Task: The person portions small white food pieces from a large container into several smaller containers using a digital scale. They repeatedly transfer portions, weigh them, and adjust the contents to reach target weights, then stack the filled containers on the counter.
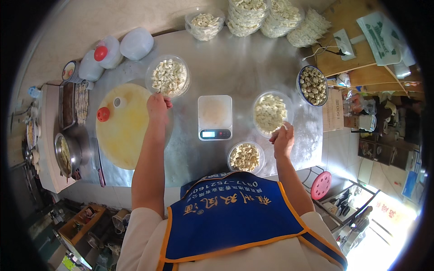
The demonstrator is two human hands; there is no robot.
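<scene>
My left hand (159, 105) grips the near rim of a clear plastic bowl (170, 76) filled with pale chopped pieces, beside a round yellow cutting board (129, 135). On the other side, my right hand (283, 135) holds the near edge of another clear bowl (271, 113) of pale pieces, which looks blurred. Between the two bowls lies a white digital kitchen scale (215, 113) with a lit display and a bare platform. A third filled clear bowl (245, 157) stands at the near table edge, close to my blue apron.
Stacks of filled clear bowls (247, 17) line the far edge of the steel table (234, 67). A bowl of quail eggs (312, 85) stands at right, near a power strip (344, 44). At left are a knife (99, 162), a metal bowl (73, 154) and a red lid (103, 114).
</scene>
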